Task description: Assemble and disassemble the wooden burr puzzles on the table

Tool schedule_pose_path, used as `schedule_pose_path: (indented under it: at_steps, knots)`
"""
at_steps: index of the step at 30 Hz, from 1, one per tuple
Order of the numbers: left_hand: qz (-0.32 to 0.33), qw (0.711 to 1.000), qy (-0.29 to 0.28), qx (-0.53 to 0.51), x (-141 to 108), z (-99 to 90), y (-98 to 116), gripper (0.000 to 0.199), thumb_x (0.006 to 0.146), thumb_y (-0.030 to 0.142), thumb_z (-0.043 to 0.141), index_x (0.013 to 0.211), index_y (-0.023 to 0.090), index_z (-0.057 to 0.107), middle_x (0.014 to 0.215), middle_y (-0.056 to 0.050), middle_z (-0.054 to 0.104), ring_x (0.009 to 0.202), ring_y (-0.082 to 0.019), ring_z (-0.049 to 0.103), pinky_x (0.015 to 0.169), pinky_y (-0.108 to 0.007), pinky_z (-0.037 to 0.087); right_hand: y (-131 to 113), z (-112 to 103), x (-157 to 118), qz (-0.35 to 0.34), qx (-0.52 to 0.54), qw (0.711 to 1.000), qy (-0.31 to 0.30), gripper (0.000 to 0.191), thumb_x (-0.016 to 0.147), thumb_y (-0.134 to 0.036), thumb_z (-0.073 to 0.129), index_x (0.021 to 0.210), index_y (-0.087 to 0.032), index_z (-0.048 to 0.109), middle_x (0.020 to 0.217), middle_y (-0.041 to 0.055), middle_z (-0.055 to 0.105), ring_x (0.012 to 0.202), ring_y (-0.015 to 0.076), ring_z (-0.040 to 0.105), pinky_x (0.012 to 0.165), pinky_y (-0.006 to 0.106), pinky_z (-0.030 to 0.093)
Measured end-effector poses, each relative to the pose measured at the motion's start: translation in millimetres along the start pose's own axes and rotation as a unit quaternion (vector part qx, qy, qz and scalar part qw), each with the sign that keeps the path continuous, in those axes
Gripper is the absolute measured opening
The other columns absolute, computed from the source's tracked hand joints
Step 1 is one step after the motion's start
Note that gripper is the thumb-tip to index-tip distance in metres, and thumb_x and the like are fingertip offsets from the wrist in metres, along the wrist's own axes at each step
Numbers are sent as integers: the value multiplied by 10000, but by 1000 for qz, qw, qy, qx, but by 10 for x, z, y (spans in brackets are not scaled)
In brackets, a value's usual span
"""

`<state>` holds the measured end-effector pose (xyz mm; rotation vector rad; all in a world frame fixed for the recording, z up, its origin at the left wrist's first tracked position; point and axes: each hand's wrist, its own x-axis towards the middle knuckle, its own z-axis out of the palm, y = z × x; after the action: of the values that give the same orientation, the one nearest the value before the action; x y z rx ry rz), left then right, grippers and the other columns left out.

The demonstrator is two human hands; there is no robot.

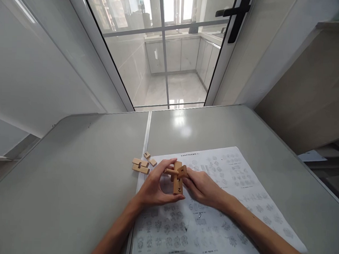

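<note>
Table [73, 183] passable at left; 4 blocks [140, 169] obstruct beside the left hand [153, 186].

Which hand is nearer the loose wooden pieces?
Left. The left hand is just to the right of the loose pieces; the right hand is farther right, beyond the held blocks.

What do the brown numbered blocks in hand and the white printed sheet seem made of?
Brown numbered blocks: probably wood, smooth, from their warm colour and crisp edges.
White printed sheet: likely paper, fairly matte, given thin edges and print.
</note>
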<state>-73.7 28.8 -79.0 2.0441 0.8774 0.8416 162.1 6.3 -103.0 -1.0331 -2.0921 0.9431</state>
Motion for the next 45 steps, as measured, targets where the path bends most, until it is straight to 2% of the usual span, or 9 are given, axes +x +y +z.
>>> schedule_pose_path:
  at_steps: [4, 10, 16, 19, 23, 26, 30, 36, 45]
  knots:
    - [0, 1000, 7, -25, 22, -21, 16, 912, 661, 451, 1004, 1436, 256, 563, 1400, -123, 648, 1265, -328, 644, 1051, -437, 570, -25, -44, -3, -12, -1, 1000, -4, 210, 1115, -237, 432, 928, -234, 529, 787, -8, 644, 634, 151, 559, 614, 276, 430]
    - [-12, 999, 13, -44, -21, -7, 7, 947, 671, 372, 1001, 1483, 280, 522, 1425, -110, 663, 1228, -304, 664, 1097, -447, 541, -45, -93, 0, -62, 19, 998, 8, 219, 1151, -264, 440, 1087, -236, 648, 899, 6, 737, 724, 149, 657, 677, 265, 474]
    - [43, 998, 31, 16, -35, 38, 28, 957, 698, 329, 984, 1511, 301, 479, 1426, -99, 657, 1217, -288, 678, 1044, -419, 588, 1, -79, 7, -96, -39, 994, 46, 246, 1152, -225, 420, 1005, -233, 616, 848, 1, 697, 677, 145, 621, 605, 266, 421]
    - [82, 992, 51, 78, -46, 74, 11, 941, 750, 263, 950, 1545, 301, 447, 1439, -117, 657, 1296, -305, 664, 1063, -429, 594, 26, -58, 2, -90, -69, 991, 67, 209, 1129, -183, 432, 1136, -251, 629, 1015, 36, 741, 802, 172, 680, 658, 282, 476]
    - [109, 981, 93, 128, -53, 82, -3, 910, 782, 220, 912, 1550, 281, 427, 1441, -147, 646, 1329, -310, 656, 1054, -430, 615, 18, -63, 1, -61, -36, 990, 122, 349, 1059, -132, 483, 1367, -270, 572, 1290, 102, 695, 942, 207, 709, 736, 325, 560]
    - [122, 974, 103, 161, -41, 76, 16, 832, 835, 168, 835, 1547, 262, 416, 1439, -165, 639, 1310, -292, 671, 1024, -410, 632, -22, -91, 5, -41, 30, 985, 167, 219, 1072, -184, 490, 1235, -258, 617, 1150, 84, 704, 907, 211, 693, 730, 332, 565]
    - [148, 961, 106, 208, -17, 112, 50, 786, 841, 124, 781, 1532, 247, 428, 1379, -151, 678, 1237, -271, 709, 1022, -410, 628, -62, -102, 3, -62, 18, 985, 163, 75, 1057, -280, 576, 1016, -233, 618, 1009, 66, 672, 834, 203, 649, 683, 322, 520]
    - [147, 957, 100, 230, -9, 148, 16, 747, 826, 96, 739, 1499, 248, 452, 1348, -131, 701, 1220, -267, 718, 1058, -430, 600, -39, -39, -3, -65, -46, 990, 119, 302, 1037, -218, 561, 764, -237, 433, 652, -50, 480, 550, 118, 407, 541, 282, 313]
    - [135, 962, 94, 219, -19, 85, 8, 781, 817, 107, 761, 1506, 284, 439, 1380, -116, 692, 1220, -272, 714, 1033, -424, 611, -45, -75, -4, -54, -12, 990, 132, 327, 1006, -190, 568, 732, -234, 395, 629, -57, 439, 543, 105, 368, 538, 267, 303]
